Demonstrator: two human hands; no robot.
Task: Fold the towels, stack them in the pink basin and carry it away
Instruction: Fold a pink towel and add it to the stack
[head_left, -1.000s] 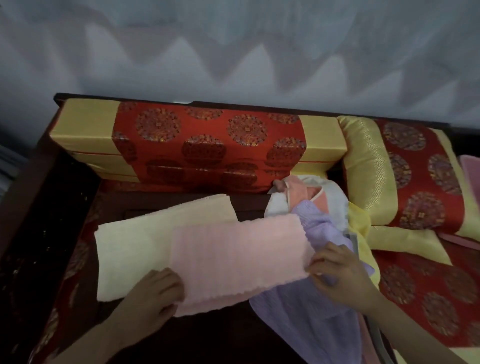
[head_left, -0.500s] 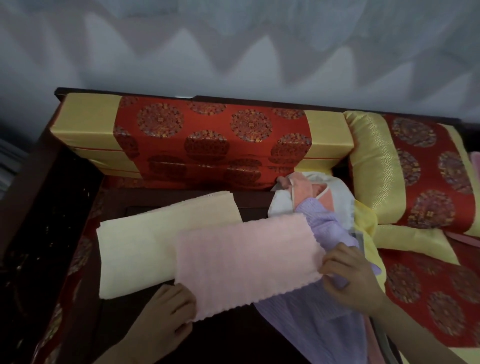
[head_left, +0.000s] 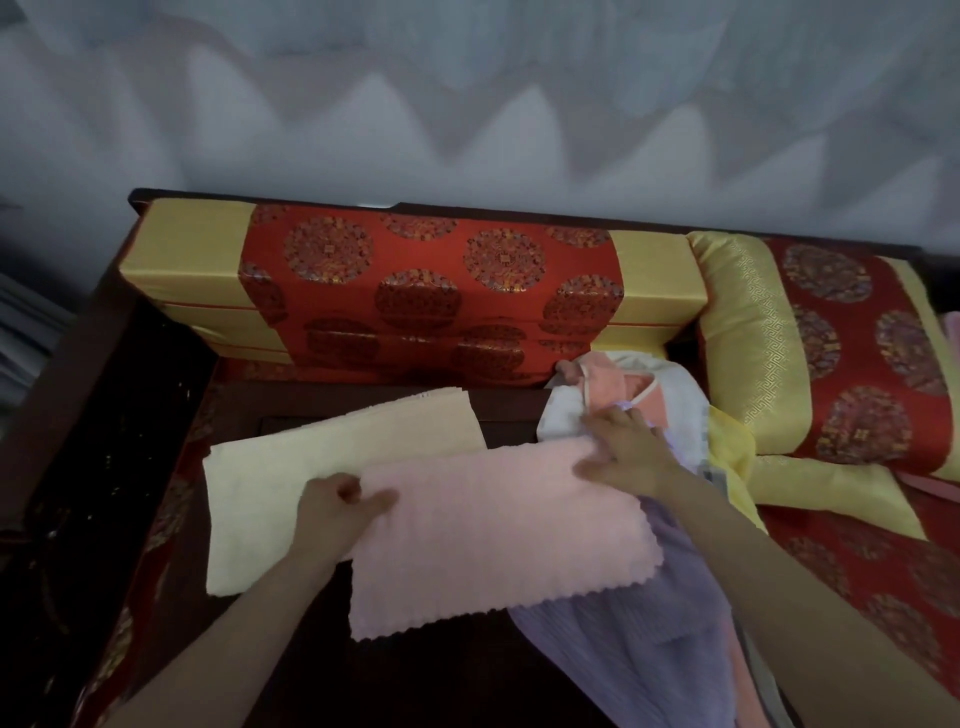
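Observation:
A pink towel (head_left: 493, 535) lies flat on the dark wooden surface (head_left: 415, 675), overlapping a folded cream towel (head_left: 291, 457) on its left. My left hand (head_left: 340, 512) grips the pink towel's far left corner with curled fingers and thumb. At the far right corner my right hand (head_left: 623, 452) rests on the towel with its fingers spread. A lilac towel (head_left: 649, 649) lies under the pink towel's right side. A pink edge (head_left: 951, 332) shows at the far right border; I cannot tell whether it is the basin.
A loose heap of white (head_left: 675, 384), orange (head_left: 613, 387) and yellow (head_left: 727, 447) cloths sits behind my right hand. Red and gold cushions (head_left: 431, 291) line the back, with another (head_left: 831, 353) on the right. A dark wooden armrest (head_left: 78, 389) bounds the left.
Both hands moved from the pink towel's near corners to its far corners. The towel now lies lower and more spread out toward me.

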